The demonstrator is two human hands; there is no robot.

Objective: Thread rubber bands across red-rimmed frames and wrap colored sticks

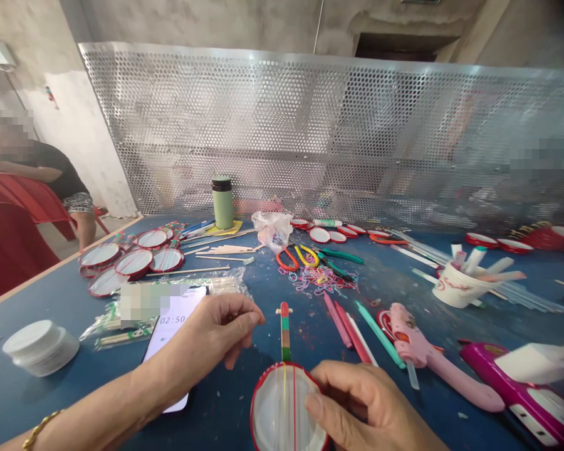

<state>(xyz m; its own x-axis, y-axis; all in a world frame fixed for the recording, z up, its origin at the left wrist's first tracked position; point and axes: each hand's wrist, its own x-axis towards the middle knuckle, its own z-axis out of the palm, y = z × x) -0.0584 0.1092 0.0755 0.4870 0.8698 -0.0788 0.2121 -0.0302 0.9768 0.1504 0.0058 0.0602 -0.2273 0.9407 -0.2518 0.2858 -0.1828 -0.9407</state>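
Observation:
A small toy banjo point(289, 407) with a red-rimmed round body and a striped stick neck point(286, 332) is at the bottom centre. Yellow and red strands run down its pale face. My right hand point(366, 401) grips the body from the right, thumb on the face and fingers behind the rim. Left of the neck, my left hand point(230, 322) hovers with thumb and forefinger pinched together; whether anything thin is between them cannot be made out. Beneath my left forearm lies a lit phone point(176, 351), partly covered.
Finished banjo bodies point(134, 262) pile up at left. Rubber bands point(324, 279), pliers point(338, 255) and pens point(380, 335) lie mid-table. At right are a pink glue gun point(427, 357), a magenta tool point(512, 388) and a paper cup point(458, 285). A white jar point(41, 347) stands left.

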